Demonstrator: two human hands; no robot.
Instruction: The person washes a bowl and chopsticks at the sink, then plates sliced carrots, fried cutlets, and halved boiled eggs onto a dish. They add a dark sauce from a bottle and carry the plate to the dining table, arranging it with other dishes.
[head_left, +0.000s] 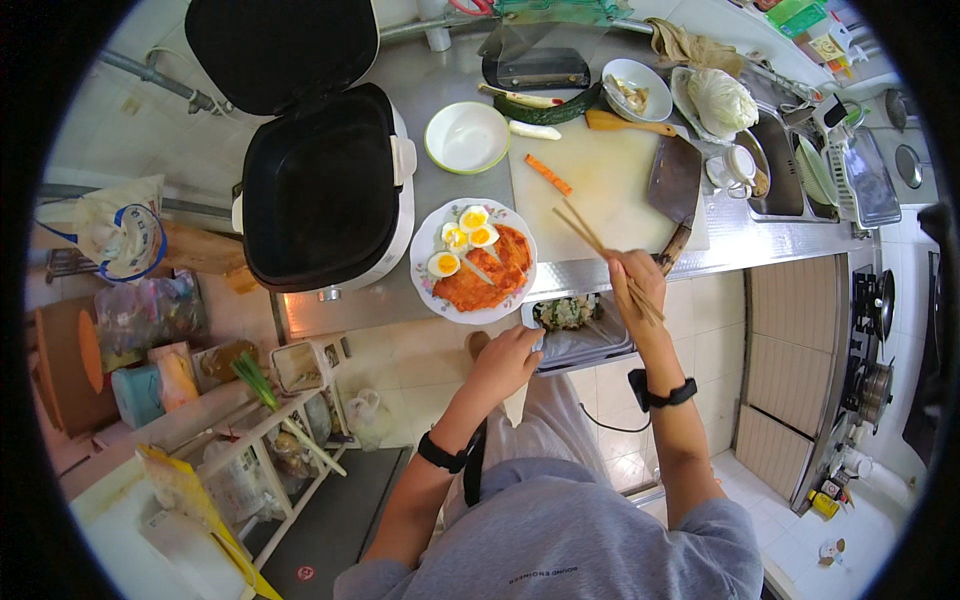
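My right hand (639, 285) grips a pair of wooden chopsticks (579, 228) whose ends reach over the cutting board (619, 176). Beside it lies a cleaver (671, 178), its wooden handle partly behind my hand. My left hand (508, 358) is just below the floral plate (424, 238), by the left rim of a waste bin (624, 348) with food scraps (566, 312); whether it grips the rim is unclear. Halved boiled eggs (474, 218) and sliced reddish-orange cooked food (480, 283) sit on the plate. An orange stick, likely carrot (548, 175), lies on the board.
An open-lidded cooker (322, 176) stands left of a white bowl (466, 138). Behind the board are a cucumber (551, 112), a wooden spatula (628, 124), a bowl with scraps (654, 90) and a cabbage (721, 103). A glass jar (731, 169) stands before the sink (784, 184).
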